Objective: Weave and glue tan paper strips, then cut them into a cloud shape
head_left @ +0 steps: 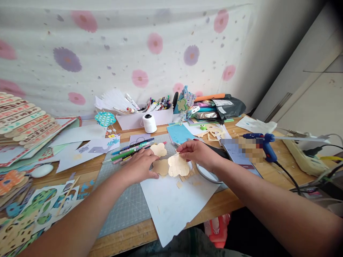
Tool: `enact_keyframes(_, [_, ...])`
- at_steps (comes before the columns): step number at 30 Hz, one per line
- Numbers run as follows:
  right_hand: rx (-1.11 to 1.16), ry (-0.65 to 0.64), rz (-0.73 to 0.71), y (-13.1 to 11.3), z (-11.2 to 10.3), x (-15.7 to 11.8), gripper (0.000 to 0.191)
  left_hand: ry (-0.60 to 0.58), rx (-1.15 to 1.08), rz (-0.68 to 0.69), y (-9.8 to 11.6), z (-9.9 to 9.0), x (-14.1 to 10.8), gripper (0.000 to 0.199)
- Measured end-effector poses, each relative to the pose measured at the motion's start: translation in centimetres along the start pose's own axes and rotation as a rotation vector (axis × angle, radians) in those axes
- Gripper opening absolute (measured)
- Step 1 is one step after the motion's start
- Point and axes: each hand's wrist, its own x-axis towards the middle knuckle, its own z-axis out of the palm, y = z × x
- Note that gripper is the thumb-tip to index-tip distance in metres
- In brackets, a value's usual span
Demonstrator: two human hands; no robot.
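Note:
My right hand (pixel 194 151) pinches the top edge of a cream, scallop-edged paper cutout (pixel 179 166), shaped like a cloud or flower. A darker tan cutout (pixel 160 167) of similar outline lies just left of it, partly covered. Beside that tan piece rests my left hand (pixel 139 165), fingers and thumb apart, the tips at its edge. Another pale scalloped cutout (pixel 158 150) is just above the left fingertips. Under the cutouts is a white sheet of paper (pixel 177 207) with small tan scraps (pixel 179 184) on it.
Markers (pixel 125 152) lie on a grey cutting mat (pixel 122 201). Behind are a thread spool (pixel 149 123) and a pen box (pixel 128 120). To the right are a roll of tape (pixel 207 174), a phone (pixel 238 153), a blue glue gun (pixel 268 146) and a power strip (pixel 302 153). Paper crafts (pixel 32 200) crowd the left.

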Motion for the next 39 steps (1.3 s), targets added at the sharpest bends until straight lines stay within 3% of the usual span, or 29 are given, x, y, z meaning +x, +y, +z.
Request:
enact_keyframes(8, [0.053,0.064,-0.045,0.2,-0.2,0.0,0.023,0.121,-0.085,0.020,0.3,0.1,-1.1,0.053])
enact_keyframes(17, [-0.080,0.193,-0.229,0.1,1.9,-0.4,0.025,0.314,-0.384,0.026,2.5,0.4,-2.7,0.054])
enact_keyframes(23, [-0.155,0.262,-0.297,0.0,2.6,-0.7,0.030,0.268,-0.856,0.037,2.9,1.0,-2.6,0.062])
enact_keyframes(27, [-0.158,0.314,-0.284,-0.3,2.8,-1.0,0.030,0.231,-1.041,0.070,3.6,1.3,-2.6,0.062])
enact_keyframes(39, [-0.147,0.336,-0.286,-0.4,2.7,-1.5,0.019,0.211,-1.092,0.057,3.8,1.5,-2.4,0.055])
